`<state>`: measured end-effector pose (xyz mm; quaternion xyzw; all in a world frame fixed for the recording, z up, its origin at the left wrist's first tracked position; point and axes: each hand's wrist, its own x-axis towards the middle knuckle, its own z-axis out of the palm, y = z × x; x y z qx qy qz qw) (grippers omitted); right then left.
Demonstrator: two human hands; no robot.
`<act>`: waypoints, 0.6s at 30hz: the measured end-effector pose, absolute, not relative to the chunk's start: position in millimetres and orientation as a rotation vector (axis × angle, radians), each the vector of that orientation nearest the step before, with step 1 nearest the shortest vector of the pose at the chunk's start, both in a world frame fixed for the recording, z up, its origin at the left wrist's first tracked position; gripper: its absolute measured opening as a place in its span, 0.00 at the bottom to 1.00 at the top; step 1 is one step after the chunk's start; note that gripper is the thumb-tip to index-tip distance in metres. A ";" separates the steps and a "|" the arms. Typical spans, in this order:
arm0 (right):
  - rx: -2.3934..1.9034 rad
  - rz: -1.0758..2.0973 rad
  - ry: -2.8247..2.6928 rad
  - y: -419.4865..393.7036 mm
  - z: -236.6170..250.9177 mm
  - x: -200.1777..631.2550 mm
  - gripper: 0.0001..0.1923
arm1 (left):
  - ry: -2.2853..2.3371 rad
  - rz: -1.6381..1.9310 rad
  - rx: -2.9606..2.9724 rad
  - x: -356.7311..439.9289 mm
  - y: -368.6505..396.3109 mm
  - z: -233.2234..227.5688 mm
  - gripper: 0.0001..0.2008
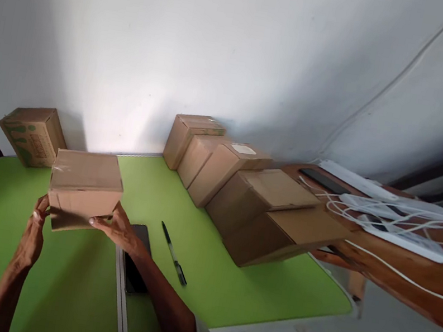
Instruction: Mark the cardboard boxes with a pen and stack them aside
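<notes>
A brown cardboard box [88,172] is held between my two hands over the left part of the green table [78,284]. My left hand [34,231] grips its lower left side, with the fingers partly hidden behind it. At its lower right corner, my right hand [121,228] holds on, the thumb on the near face. Behind the held box, another cardboard box [35,137] with a green print stands near the wall. Under my right wrist lies a dark smartphone [136,276], and a pen [174,254] is to its right.
Several cardboard boxes [238,191] form a slanting row from the wall towards the table's right side. A brown wooden table [401,281] on the right bears white devices, a dark remote-like object [323,181] and tangled white cables [441,222]. The white wall [159,53] stands behind.
</notes>
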<state>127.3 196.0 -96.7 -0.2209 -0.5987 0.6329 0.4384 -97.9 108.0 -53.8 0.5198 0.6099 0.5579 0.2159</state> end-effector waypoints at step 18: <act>-0.530 1.880 -0.924 206.2 -98.6 233.2 0.39 | 1.496 1.093 3.059 7.9 61.6 24.2 0.46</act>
